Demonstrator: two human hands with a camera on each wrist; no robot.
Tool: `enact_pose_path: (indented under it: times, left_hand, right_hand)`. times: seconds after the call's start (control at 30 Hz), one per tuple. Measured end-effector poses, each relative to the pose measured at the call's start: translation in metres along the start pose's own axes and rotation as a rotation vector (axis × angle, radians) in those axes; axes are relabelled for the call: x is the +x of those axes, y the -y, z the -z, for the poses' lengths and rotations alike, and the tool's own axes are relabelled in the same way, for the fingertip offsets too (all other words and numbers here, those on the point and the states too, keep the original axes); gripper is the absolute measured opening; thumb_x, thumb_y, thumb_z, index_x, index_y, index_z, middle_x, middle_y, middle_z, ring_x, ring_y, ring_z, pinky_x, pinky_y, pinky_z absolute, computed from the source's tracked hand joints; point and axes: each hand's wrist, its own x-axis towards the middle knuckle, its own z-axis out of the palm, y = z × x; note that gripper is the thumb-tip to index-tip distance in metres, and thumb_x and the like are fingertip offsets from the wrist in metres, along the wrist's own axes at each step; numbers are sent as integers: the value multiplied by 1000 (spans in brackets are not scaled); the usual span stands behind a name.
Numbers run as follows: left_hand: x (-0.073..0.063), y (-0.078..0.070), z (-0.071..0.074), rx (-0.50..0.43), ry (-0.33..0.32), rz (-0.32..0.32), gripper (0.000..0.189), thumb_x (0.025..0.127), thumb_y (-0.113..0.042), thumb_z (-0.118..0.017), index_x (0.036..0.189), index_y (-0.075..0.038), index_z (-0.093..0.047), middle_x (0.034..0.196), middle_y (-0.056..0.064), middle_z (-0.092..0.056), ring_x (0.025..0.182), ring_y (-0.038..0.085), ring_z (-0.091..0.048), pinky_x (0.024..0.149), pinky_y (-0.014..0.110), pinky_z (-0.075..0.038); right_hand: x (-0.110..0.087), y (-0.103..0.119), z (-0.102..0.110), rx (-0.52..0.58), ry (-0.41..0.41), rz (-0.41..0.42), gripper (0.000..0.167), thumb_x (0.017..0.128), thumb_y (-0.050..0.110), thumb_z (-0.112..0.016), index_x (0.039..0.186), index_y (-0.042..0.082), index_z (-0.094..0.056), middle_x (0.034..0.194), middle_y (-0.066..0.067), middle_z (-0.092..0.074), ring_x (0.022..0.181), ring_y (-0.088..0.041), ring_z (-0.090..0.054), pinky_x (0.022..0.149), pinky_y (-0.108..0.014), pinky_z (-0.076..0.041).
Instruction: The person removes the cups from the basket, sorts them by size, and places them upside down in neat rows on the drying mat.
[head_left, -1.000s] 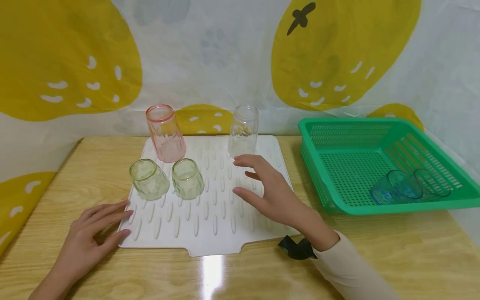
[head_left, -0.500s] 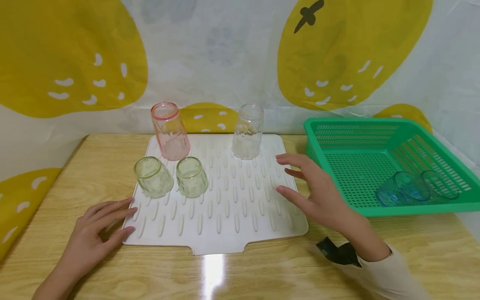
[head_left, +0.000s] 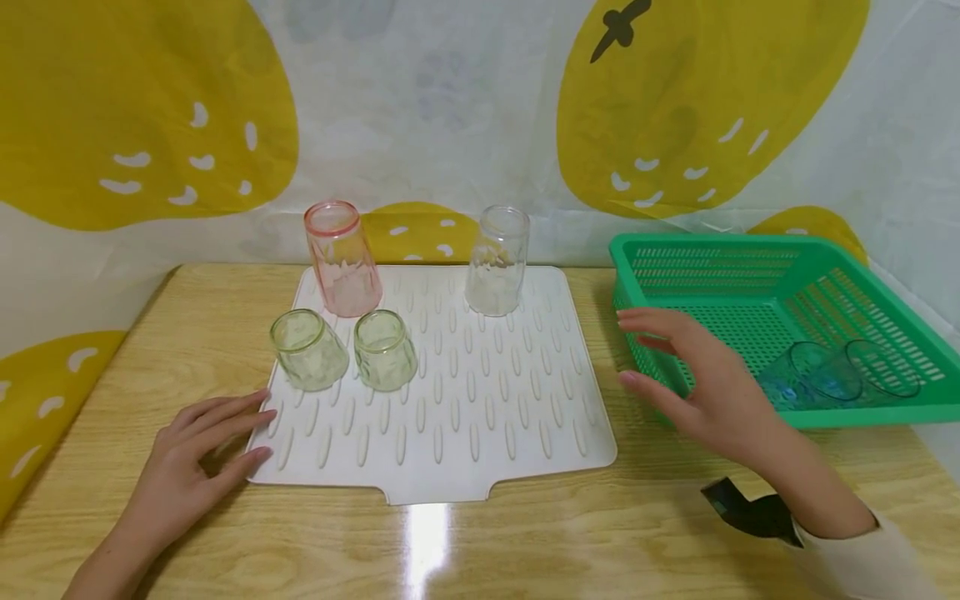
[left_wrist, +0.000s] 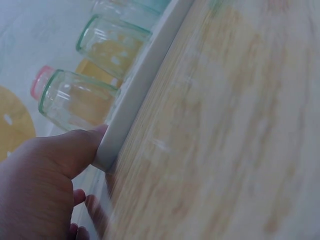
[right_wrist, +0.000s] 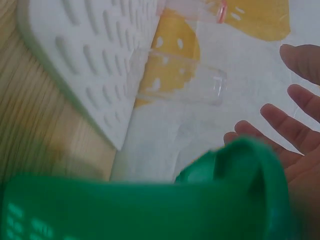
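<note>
My left hand (head_left: 191, 454) rests at the left edge of the white drying mat (head_left: 450, 467); in the left wrist view its thumb (left_wrist: 85, 145) touches the mat's rim. My right hand (head_left: 705, 379), fingers spread and holding nothing, hovers by the near left corner of the green basket (head_left: 652, 242). Two blue glasses (head_left: 795, 379) lie in that basket's right part. On the mat, two short green glasses (head_left: 309, 354) stand at the left, a tall pink glass (head_left: 345, 267) behind them. A tall clear glass (head_left: 497, 267) stands at the mat's back right.
The wooden table (head_left: 300, 550) runs along the front and sides of the mat. Behind it hangs a white cloth (head_left: 427, 100) with large yellow fruit prints. In the right wrist view the green basket's rim (right_wrist: 260, 170) fills the lower part.
My right hand has moved right, away from the clear glass and over to the basket. The left hand stays at the mat's edge. The glasses have not moved.
</note>
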Motion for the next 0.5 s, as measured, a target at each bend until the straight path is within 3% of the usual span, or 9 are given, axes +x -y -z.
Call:
enact_pose_path:
  times: [0.27,0.43,0.5]
  left_hand:
    - [2,0,0,1,-16,-13,51,63,-5,-86,111,-15,-73,126,5,-62,118,14,-44,99,18,-23]
    - [3,-1,-1,-2,-9,-4,51,62,-3,-86,110,-13,-73,125,7,-62,118,13,-44,99,17,-24]
    - [2,-1,0,-6,-2,3,51,61,-2,-86,110,-13,-73,125,7,-62,118,12,-44,99,17,-24]
  right_hand:
    - [-14,-11,22,-127,39,-41,52,91,32,-67,132,4,-54,131,-8,-55,108,-12,-56,93,-12,-37]
    - [-22,-20,35,-178,42,-51,53,90,34,-67,131,3,-55,128,-9,-56,113,0,-50,92,-10,-35]
    - [-26,-26,40,-198,43,-69,53,87,27,-73,130,4,-55,127,-9,-56,114,5,-46,92,-8,-34]
